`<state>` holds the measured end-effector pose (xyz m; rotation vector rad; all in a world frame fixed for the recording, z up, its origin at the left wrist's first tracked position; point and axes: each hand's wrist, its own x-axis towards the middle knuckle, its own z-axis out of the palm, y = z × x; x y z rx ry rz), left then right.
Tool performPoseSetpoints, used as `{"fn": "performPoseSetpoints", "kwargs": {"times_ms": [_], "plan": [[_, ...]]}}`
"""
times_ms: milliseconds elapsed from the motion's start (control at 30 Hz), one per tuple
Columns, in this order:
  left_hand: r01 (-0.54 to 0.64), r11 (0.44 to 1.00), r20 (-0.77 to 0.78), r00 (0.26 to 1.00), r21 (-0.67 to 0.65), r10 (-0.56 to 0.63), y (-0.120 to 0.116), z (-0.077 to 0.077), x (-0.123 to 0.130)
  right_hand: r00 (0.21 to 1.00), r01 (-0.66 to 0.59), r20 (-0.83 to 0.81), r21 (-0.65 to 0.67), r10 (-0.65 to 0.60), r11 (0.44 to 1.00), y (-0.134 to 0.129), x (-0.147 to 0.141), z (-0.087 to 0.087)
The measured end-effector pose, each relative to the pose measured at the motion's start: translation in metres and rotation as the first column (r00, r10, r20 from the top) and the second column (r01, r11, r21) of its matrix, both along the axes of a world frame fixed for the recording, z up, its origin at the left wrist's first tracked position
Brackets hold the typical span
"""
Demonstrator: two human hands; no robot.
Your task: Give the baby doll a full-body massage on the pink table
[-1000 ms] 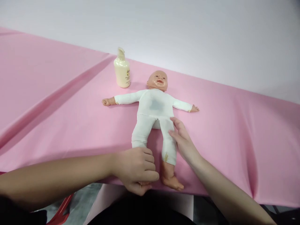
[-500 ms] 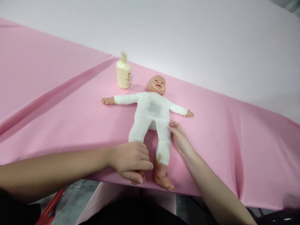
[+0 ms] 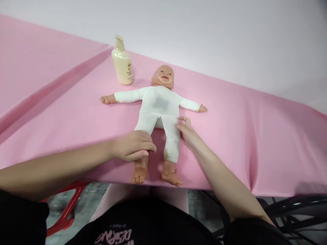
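A baby doll lies face up on the pink cloth, arms spread and legs toward me. Its body is white fabric with a greyish patch on the chest, and its head, hands and feet are skin-toned. My left hand lies across the doll's leg on the left, its fingers curled over the shin above the bare foot. At the outer side of the other thigh is my right hand, its thumb and fingertips closed on the fabric. A cream pump bottle stands upright beyond the doll's outstretched arm on the left.
A pink cloth covers the table, with a fold running across its left side. Behind it is a pale white surface. Below the table edge are a red frame at left and black curved bars at right.
My left hand has moved up the doll's leg, uncovering the foot. My right hand stays at the thigh. The view has shifted, showing more of my black shirt.
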<state>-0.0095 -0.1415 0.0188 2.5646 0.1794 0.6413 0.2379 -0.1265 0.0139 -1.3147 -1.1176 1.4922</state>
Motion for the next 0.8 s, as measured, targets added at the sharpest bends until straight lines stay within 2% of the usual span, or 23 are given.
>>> {"fn": "performPoseSetpoints", "kwargs": {"times_ms": [133,267,600,800], "plan": [[-0.021,1.0,0.013,1.0,-0.009,0.021,0.001,-0.001,0.0,0.995,-0.091,-0.027,0.016,0.092,0.996,-0.005,-0.004,0.003],[-0.022,1.0,0.012,1.0,0.002,0.022,0.001,-0.001,0.0,0.992,-0.126,-0.026,0.017,0.126,0.992,-0.007,-0.007,0.004],[-0.05,0.997,0.005,0.999,0.062,0.05,0.002,-0.003,0.003,0.995,-0.084,-0.048,-0.03,0.083,0.996,-0.008,-0.006,0.017],[-0.053,0.993,0.033,0.998,0.104,0.05,0.001,-0.002,0.004,0.993,-0.037,-0.118,-0.047,0.031,0.998,-0.011,-0.009,0.022]]}}
